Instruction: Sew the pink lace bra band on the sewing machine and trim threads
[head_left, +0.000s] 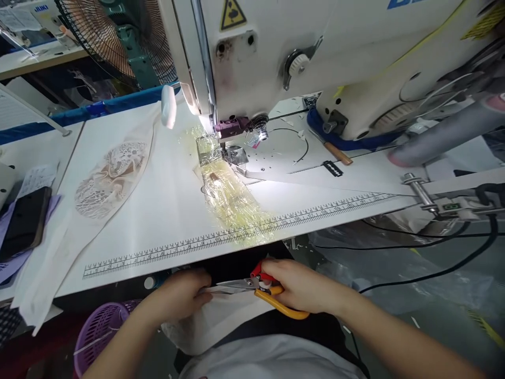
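Below the table's front edge, my left hand (pixel 189 295) pinches the edge of a piece of off-white cloth (pixel 224 316) that hangs over my lap. My right hand (pixel 294 281) grips scissors (pixel 272 297) with one red and one yellow-orange handle. Their blades point left along the cloth's upper edge, the tips close to my left fingers. Whether the blades are cutting I cannot tell. On the table at left lies a pale garment piece with lace (pixel 128 158). Yellowish clear film (pixel 232 202) lies under and in front of the sewing machine's needle area.
The sewing machine (pixel 268 68) stands over the white table, which has a printed ruler (pixel 189 245) along its front. A razor blade (pixel 333 168) and a wooden-handled tool (pixel 337 152) lie at right. A phone (pixel 26 221), a purple basket (pixel 98 334) and a fan (pixel 118 37) are leftward.
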A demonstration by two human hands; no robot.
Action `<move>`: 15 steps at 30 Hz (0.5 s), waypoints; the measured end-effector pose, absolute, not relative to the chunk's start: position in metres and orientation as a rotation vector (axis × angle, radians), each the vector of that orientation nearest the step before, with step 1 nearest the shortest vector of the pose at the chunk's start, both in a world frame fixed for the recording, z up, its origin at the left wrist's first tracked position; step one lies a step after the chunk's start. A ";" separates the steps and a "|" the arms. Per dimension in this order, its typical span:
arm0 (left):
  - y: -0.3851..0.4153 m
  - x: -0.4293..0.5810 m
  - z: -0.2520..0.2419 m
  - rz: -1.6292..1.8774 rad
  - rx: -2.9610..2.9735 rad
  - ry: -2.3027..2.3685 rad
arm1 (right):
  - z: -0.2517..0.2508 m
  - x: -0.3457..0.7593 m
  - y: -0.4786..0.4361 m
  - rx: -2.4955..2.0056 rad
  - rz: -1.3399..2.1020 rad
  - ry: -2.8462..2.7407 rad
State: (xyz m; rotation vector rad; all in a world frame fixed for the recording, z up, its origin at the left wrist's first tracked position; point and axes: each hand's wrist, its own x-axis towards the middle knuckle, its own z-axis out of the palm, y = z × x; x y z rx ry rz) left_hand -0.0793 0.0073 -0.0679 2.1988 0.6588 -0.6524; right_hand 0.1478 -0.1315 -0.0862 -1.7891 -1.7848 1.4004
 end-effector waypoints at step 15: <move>-0.023 -0.014 -0.088 -0.432 2.024 0.332 | -0.083 0.167 -0.157 -1.744 1.335 -1.535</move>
